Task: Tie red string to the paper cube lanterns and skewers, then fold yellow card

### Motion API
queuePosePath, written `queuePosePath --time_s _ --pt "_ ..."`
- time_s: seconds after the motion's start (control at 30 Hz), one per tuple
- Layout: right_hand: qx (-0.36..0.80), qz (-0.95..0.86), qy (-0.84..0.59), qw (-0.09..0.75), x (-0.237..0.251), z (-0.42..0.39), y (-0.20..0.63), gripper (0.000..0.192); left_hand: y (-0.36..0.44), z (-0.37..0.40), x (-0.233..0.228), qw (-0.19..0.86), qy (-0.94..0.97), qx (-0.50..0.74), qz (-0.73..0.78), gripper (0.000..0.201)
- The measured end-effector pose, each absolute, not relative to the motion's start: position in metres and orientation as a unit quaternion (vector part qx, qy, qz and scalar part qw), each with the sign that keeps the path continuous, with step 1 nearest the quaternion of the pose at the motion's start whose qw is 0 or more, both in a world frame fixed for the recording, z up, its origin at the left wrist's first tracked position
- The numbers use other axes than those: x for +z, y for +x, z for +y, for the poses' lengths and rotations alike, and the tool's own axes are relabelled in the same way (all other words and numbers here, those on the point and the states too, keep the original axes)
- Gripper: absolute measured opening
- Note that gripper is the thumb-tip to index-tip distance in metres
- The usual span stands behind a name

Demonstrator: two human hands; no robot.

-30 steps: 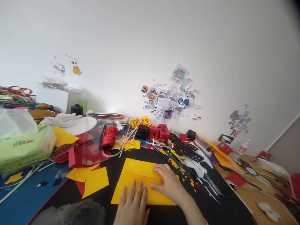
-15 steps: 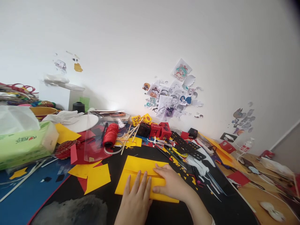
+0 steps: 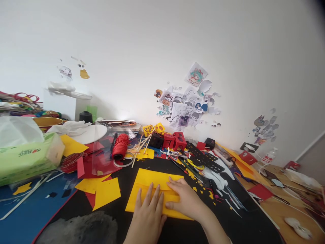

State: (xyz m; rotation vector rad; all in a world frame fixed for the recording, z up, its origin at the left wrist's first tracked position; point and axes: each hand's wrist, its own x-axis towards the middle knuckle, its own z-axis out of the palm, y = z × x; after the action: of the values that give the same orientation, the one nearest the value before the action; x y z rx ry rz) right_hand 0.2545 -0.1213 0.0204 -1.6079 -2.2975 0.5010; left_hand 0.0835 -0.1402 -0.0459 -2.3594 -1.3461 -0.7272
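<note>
A yellow folded paper [image 3: 152, 175] lies on the black mat [image 3: 101, 222] before me, with a crease or flap edge running across its middle. My left hand [image 3: 149, 210] rests flat on the near left part of it, fingers stretched out and pointing away from me. On the right part of the sheet lies my right hand [image 3: 184, 198], thumb and fingers spread, its fingertips close to the fold line. Both palms face down, and nothing is gripped in either hand.
Yellow paper pieces [image 3: 108, 193] lie to the left, below a spool of red cord [image 3: 121, 145]. Red paper cubes [image 3: 179, 142] and thin sticks [image 3: 142, 145] stand at the back. Yellow-handled scissors [image 3: 195, 165] and scraps lie right; a green tissue pack [image 3: 30, 154] stands far left.
The camera view has shifted very slightly. Both hands stay on the yellow paper in nearly the same place; the left thumb shows a little more at the side.
</note>
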Motion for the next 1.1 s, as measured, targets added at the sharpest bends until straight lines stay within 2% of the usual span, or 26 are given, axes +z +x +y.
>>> queuePosePath --time_s 0.2,0.33,0.77,1.1 --pt "0.175 -0.791 -0.565 0.156 0.017 -0.117 0.255 0.072 0.094 -0.141 -0.055 0.154 -0.783 -0.258 -0.545 0.053" --pt "0.152 -0.792 -0.565 0.174 0.013 -0.114 0.256 0.071 0.094 -0.143 -0.049 0.137 -0.771 -0.256 -0.566 0.051" --pt "0.083 -0.810 -0.531 0.236 -0.001 -0.110 0.260 0.069 0.090 -0.140 -0.049 0.176 -0.806 -0.203 -0.528 0.045" --pt "0.080 -0.807 -0.534 0.239 -0.001 -0.108 0.259 0.067 0.094 -0.144 -0.042 0.139 -0.799 -0.196 -0.552 0.046"
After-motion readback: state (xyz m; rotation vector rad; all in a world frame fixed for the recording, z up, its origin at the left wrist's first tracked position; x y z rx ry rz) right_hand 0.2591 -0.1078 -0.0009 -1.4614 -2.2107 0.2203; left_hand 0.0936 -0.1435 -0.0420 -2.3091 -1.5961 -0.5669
